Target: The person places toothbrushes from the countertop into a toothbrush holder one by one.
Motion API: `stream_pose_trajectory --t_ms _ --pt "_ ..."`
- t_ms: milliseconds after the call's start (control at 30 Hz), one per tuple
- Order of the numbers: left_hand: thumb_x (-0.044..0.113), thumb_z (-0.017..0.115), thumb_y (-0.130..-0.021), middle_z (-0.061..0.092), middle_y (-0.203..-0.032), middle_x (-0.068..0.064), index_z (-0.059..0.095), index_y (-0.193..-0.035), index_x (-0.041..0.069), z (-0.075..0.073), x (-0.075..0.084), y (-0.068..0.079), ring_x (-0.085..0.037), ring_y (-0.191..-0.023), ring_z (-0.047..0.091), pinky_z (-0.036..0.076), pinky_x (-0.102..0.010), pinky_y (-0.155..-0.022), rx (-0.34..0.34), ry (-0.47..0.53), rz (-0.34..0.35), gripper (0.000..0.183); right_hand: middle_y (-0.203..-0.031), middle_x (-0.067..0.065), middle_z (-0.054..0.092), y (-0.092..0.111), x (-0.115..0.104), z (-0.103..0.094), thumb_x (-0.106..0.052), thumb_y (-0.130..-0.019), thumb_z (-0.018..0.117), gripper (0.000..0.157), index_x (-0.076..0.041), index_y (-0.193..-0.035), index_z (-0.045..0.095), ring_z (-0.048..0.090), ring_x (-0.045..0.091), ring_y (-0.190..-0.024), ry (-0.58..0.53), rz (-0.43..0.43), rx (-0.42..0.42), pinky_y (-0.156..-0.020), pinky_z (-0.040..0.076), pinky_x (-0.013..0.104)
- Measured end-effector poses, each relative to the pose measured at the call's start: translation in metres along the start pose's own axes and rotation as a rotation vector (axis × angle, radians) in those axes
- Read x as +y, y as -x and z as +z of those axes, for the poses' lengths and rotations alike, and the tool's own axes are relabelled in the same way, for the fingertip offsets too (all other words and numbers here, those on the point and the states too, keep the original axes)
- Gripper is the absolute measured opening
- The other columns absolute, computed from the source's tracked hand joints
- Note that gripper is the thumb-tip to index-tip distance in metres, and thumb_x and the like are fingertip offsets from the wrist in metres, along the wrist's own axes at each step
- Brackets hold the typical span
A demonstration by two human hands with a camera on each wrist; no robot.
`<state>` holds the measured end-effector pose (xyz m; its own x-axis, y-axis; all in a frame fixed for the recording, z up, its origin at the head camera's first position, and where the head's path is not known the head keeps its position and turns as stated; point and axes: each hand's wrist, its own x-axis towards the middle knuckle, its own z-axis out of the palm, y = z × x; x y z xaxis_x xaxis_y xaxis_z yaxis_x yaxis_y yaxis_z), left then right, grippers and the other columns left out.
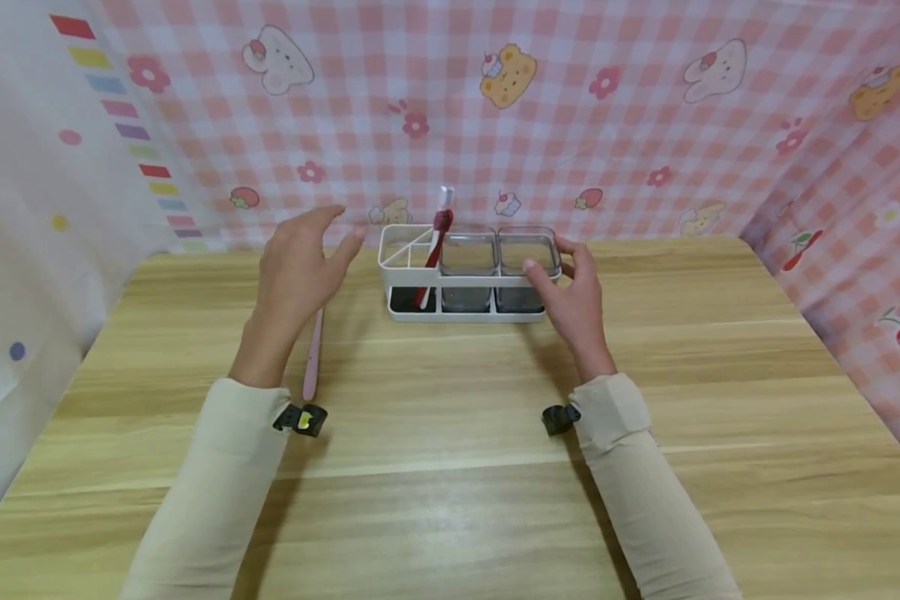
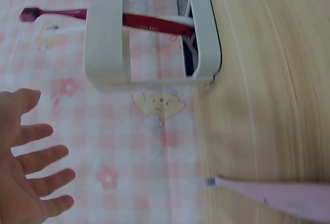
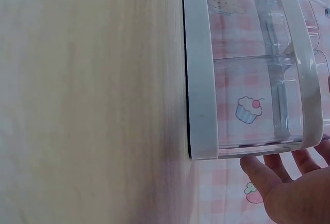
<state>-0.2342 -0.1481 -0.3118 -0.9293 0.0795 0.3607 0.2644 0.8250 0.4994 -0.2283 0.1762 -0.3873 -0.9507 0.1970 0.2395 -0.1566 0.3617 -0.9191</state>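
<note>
A white toothbrush holder stands at the back of the table, with two clear cups side by side in its frame. In its divided left section lean a dark red toothbrush and a white one. My right hand grips the holder's right end, thumb over the near cup rim and fingers along the end. To the left of the holder and apart from it, my left hand hovers with its fingers spread, holding nothing. Below it lies a slim pink stick-like thing with a grey tip; its kind cannot be told.
The wooden table runs back to a pink checked curtain right behind the holder. Similar cloth hangs along the right side, and a white curtain along the left.
</note>
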Motion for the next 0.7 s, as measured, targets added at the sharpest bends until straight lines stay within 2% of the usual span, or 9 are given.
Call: stream_pose_trajectory --t_ms 200,433,500,600,700 --pt "0.039 0.055 -0.103 0.039 -0.156 -0.025 0.046 -0.151 0.003 -0.012 -0.012 0.006 -0.047 -0.145 0.030 0.015 -0.059 -0.120 -0.052 -0.054 -0.050 0.060 -0.149 0.009 0.046 0.001 0.000 -0.001 -0.035 -0.095 0.070 0.062 -0.009 -0.147 0.048 0.047 0.035 -0.130 -0.007 -0.003 0.001 -0.095 0.051 0.050" --pt "0.051 0.049 -0.104 0.026 -0.160 -0.030 0.034 -0.157 0.004 -0.019 -0.027 0.011 -0.058 -0.144 0.020 0.007 -0.064 -0.119 -0.123 -0.110 -0.097 0.072 -0.149 0.009 0.046 -0.001 0.001 0.000 -0.035 -0.095 0.070 0.061 -0.009 -0.146 0.048 0.047 0.035 -0.131 -0.009 -0.003 0.003 -0.097 0.050 0.049" --pt "0.055 0.045 -0.104 0.022 -0.160 -0.032 0.030 -0.159 0.006 -0.018 -0.031 0.013 -0.061 -0.143 0.017 0.007 -0.065 -0.118 -0.161 -0.130 -0.132 0.075 -0.149 0.009 0.046 -0.001 0.000 -0.001 -0.036 -0.095 0.070 0.062 -0.009 -0.146 0.048 0.047 0.035 -0.131 -0.008 -0.002 0.003 -0.098 0.050 0.049" --pt "0.061 0.040 -0.103 0.018 -0.161 -0.032 0.023 -0.162 0.010 -0.015 -0.038 0.016 -0.061 -0.143 0.016 0.014 -0.071 -0.114 -0.217 -0.163 -0.178 0.080 -0.149 0.008 0.046 -0.001 0.000 -0.001 -0.037 -0.095 0.070 0.062 -0.009 -0.146 0.048 0.047 0.035 -0.131 -0.006 0.006 0.000 -0.099 0.050 0.049" --pt "0.063 0.039 -0.102 0.014 -0.162 -0.032 0.018 -0.163 0.012 -0.011 -0.045 0.019 -0.060 -0.143 0.016 0.020 -0.075 -0.110 -0.252 -0.184 -0.195 0.082 -0.149 0.008 0.045 -0.001 -0.001 0.000 -0.038 -0.095 0.070 0.063 -0.010 -0.147 0.048 0.046 0.035 -0.132 -0.010 0.012 -0.003 -0.099 0.049 0.049"
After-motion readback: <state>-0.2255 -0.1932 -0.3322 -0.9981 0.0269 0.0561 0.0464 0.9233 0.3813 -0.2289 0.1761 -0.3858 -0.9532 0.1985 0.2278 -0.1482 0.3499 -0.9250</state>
